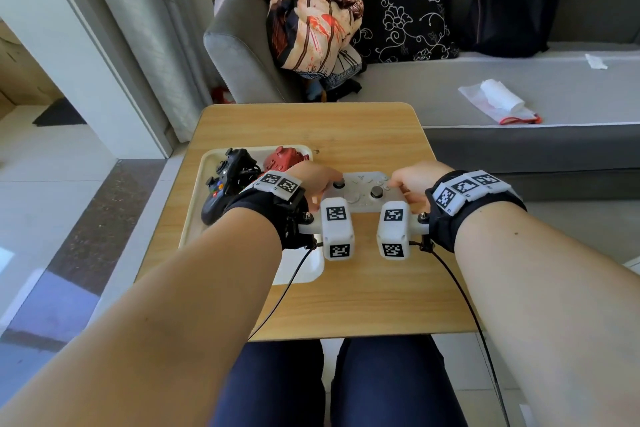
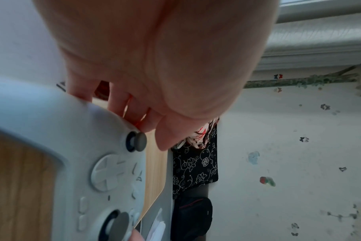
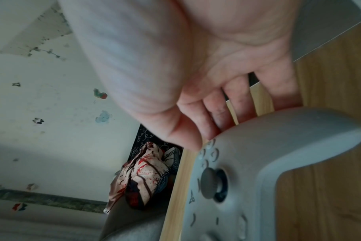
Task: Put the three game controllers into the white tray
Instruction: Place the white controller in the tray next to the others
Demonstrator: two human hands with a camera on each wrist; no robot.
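Nearest you, your knees (image 1: 329, 388) sit under the near edge of the wooden desk (image 1: 363, 295). Just beyond, at the desk's centre, both hands hold the white controller (image 1: 363, 192). Your left hand (image 1: 311, 180) grips its 9 o'clock end: in the left wrist view the fingers (image 2: 118, 104) curl behind the controller's far edge and the thumb tip sits just beside the left stick (image 2: 139, 141). Your right hand (image 1: 414, 180) grips the 3 o'clock end, its fingers (image 3: 216, 112) wrapped behind the top edge and the thumb over the face buttons. Whether the controller touches the desk or is lifted, the views do not settle.

At 9 o'clock from the white controller lies the white tray (image 1: 204, 180), partly under your left forearm. In its far half lie the black controller (image 1: 225, 180) and, at 3 o'clock of it, the red controller (image 1: 282, 159).

Farther out, at 12 o'clock, a grey sofa (image 1: 485, 135) carries a patterned bundle of cloth (image 1: 308, 17), a black floral cushion (image 1: 394, 0), a black backpack (image 1: 512, 0) and, towards 2 o'clock, a white roll in a clear bag (image 1: 498, 100).
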